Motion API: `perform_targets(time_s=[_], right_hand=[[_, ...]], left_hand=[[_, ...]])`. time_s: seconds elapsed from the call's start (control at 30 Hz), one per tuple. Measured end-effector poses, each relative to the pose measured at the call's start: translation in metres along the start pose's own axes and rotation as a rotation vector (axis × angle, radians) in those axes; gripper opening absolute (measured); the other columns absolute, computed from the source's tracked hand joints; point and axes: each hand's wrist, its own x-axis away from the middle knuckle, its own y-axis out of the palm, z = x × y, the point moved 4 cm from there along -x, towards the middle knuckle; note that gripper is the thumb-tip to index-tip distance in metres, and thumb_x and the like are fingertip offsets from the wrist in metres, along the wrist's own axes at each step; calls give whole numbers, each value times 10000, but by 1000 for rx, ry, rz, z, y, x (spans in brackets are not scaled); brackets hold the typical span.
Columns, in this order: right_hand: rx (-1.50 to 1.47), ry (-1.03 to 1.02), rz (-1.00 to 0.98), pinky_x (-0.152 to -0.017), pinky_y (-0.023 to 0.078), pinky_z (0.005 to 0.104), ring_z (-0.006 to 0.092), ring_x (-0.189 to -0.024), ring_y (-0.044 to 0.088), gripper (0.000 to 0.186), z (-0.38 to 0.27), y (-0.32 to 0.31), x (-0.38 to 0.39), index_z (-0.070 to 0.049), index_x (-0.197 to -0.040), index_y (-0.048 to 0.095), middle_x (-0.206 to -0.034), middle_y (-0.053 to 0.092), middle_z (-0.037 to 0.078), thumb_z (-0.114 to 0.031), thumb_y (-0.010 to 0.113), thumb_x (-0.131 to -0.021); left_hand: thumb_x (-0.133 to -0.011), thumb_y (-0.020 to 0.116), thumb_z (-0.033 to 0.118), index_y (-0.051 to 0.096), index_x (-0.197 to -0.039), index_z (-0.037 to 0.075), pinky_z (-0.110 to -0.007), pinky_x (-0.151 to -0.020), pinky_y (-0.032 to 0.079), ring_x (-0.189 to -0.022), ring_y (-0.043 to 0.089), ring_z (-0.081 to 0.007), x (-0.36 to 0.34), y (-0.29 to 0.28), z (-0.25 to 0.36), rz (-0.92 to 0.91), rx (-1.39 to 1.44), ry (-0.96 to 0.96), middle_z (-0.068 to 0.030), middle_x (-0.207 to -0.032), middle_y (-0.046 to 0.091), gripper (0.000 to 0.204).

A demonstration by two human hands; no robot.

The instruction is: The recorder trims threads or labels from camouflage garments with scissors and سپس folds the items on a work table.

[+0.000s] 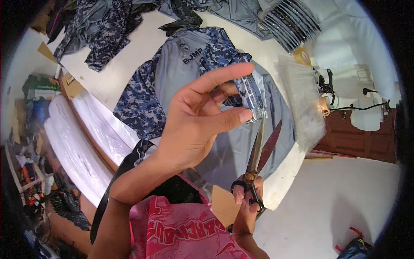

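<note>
My left hand (pixel 189 114) is raised over the table, pinching a blue camouflage fabric edge (pixel 252 97) between thumb and fingers. That edge looks like a sleeve cuff, though where it joins is partly hidden. In my right hand (pixel 248 196) is a pair of scissors (pixel 251 176), its blades apart and pointing up toward the pinched fabric. One blade tip comes close to the cuff; whether they touch I cannot tell. Beneath my hands a grey shirt (pixel 168 73) with blue camouflage sleeves lies spread out.
On the pale table (pixel 146 32), more camouflage garments (pixel 108 30) lie at the far side. A stack of packed garments (pixel 291 23), a tape roll (pixel 302 56) and clear plastic bags (pixel 304 99) are at the right. Plastic-wrapped white rolls (pixel 75 146) stand along the left.
</note>
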Motion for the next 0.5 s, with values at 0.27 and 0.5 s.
perform_targets(time_s=[0.27, 0.5], right_hand=[[75, 18, -4, -368, 380, 214, 136, -408, 538, 682, -10, 0, -9, 12, -628, 570, -515, 560, 67, -583, 888, -519], [90, 37, -45, -353, 352, 207, 117, -402, 537, 685, -12, -4, -7, 5, -642, 589, -512, 567, 57, -603, 881, -516]], left_hand=[[-762, 611, -180, 466, -1343, -62, -289, -921, 500, -1136, 542, -192, -8, -6, 11, -46, -61, 6, -141, -1288, 550, 610], [-745, 632, -179, 512, -1302, -56, -287, -885, 521, -1109, 553, -180, -6, -5, 17, -73, -226, 147, -143, -1319, 538, 583]])
